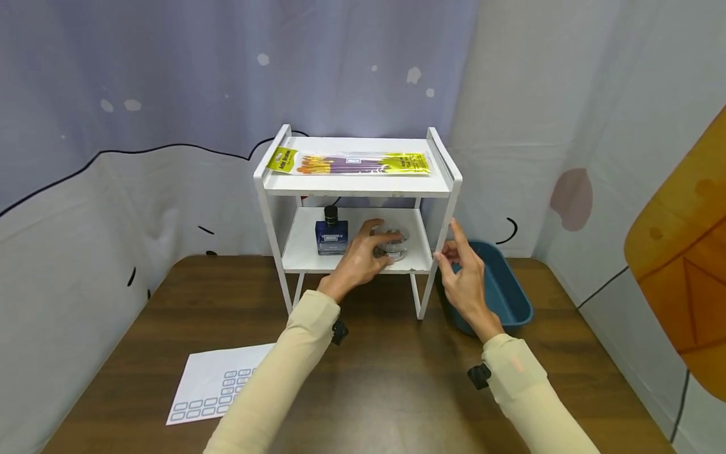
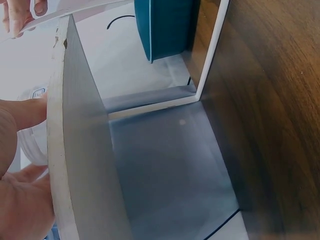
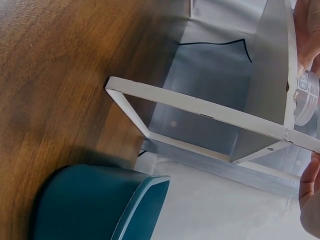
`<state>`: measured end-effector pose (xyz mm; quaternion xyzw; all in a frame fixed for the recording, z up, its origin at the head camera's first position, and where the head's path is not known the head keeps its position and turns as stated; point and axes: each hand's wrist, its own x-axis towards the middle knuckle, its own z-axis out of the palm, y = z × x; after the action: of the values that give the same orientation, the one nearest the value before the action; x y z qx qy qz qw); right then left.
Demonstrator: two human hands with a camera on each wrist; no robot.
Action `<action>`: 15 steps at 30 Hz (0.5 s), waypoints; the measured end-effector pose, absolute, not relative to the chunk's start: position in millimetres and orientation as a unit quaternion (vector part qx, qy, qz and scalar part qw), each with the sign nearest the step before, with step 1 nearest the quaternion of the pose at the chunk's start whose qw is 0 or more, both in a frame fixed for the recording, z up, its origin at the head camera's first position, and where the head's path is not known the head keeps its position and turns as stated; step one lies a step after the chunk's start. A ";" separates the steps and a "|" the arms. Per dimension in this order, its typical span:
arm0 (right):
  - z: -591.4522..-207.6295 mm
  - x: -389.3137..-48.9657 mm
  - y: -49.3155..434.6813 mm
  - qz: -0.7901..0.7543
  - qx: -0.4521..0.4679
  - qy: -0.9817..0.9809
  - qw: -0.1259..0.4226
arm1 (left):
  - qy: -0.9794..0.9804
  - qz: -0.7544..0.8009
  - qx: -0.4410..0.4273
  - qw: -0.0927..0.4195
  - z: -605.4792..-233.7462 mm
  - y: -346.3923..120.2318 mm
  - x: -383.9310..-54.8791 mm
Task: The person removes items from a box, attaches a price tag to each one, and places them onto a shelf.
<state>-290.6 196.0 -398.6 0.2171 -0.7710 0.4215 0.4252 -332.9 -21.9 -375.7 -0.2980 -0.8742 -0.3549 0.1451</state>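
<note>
My left hand [image 1: 363,252] reaches onto the lower board of a small white shelf unit [image 1: 357,184]. Its thumb and fingers hold a clear round plastic container [image 1: 397,250] with a small label, near the board's right side. In the right wrist view the container [image 3: 306,97] shows at the board's front edge, beside the fingers. My right hand [image 1: 466,274] is at the unit's right front post, its thumb and index fingertips touching it. Left of the container stands a dark blue perfume bottle [image 1: 331,234] with a black cap.
A packet of paint brushes [image 1: 354,164] lies on the top board. Behind the right hand sits a blue-green plastic tub [image 1: 513,296] on the wooden table [image 1: 386,391]. A white sheet with printed label boxes [image 1: 212,372] lies at front left, partly under the left sleeve. Printed curtains hang behind.
</note>
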 end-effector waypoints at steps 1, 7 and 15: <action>-398.3 -290.4 196.2 0.422 0.216 -0.773 0.422 | -0.874 -0.355 -0.298 0.146 -375.8 -22.1 -332.7; -397.5 -285.9 198.3 0.431 0.206 -0.781 0.402 | -0.863 -0.337 -0.318 0.200 -376.1 -24.6 -324.9; -406.5 -269.2 212.9 0.421 0.171 -0.802 0.388 | -0.855 -0.286 -0.306 0.305 -384.3 -41.5 -279.7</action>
<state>-269.2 212.9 -406.5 0.1709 -0.8017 0.4211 0.3882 -279.7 -41.5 -384.3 -0.3055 -0.8554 -0.2862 0.3050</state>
